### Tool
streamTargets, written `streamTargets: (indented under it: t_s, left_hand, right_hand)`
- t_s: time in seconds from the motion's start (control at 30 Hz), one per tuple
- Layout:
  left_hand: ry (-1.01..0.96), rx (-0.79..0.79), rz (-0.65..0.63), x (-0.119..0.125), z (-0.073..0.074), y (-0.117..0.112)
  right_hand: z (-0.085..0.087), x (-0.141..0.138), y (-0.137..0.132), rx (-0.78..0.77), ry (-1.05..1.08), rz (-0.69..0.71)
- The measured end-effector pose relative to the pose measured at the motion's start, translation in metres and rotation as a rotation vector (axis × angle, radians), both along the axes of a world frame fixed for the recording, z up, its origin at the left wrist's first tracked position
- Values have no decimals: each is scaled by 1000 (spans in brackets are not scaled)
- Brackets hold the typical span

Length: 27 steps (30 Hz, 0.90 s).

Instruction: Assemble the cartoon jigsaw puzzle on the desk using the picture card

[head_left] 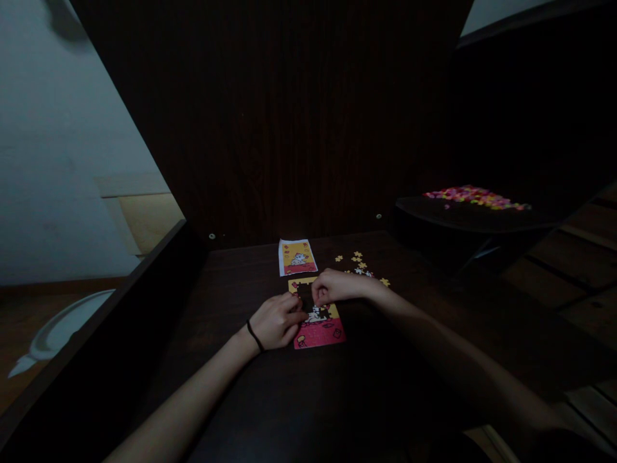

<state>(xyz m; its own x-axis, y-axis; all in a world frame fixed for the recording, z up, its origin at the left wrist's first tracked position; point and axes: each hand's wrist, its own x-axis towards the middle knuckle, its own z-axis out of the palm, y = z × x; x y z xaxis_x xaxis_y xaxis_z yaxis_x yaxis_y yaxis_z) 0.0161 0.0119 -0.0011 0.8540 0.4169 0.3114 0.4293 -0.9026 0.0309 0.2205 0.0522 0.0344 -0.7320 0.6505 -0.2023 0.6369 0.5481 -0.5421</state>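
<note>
A partly assembled jigsaw puzzle (321,334) lies on the dark wooden surface, its pink lower part and yellow border joined around a gap in the middle. My left hand (277,321), with a black band at the wrist, rests on its left side. Those fingers are bent and apart, touching the puzzle near the white pieces. Over the gap, my right hand (332,286) has its fingertips pinched together beside a white puzzle piece (316,310); whatever is between them is hidden. Loose yellow puzzle pieces (357,256) are scattered beyond my right hand, partly covered by it.
A reference picture (296,258) with a white animal lies just behind the puzzle. At the right, a dark stand (424,209) bears a pile of colourful small pieces (475,196). A tall wooden panel (289,128) rises behind, and a raised side board (120,302) borders the left.
</note>
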Motion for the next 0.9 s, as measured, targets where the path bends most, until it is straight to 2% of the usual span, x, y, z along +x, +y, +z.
streamTargets:
  t_s: [0.2,0.4,0.53,0.73,0.9]
  left_hand:
    - [-20,-1,-9,-1,-1,0]
    - [-48,33,11,-1,-1,1]
    - [-67,51,29,-1,-1,2]
    - [-70,44,50,-2,-2,2]
    - [-76,27,60,-2,-2,2]
  right_hand:
    - [2,-1,-2,23,-5,12]
    - [0,6,4,-15,49,-9]
    - [7,17,10,20,86,-82]
    - [26,40,14,66,-6,-182]
    - [28,64,24,61,-49,-249]
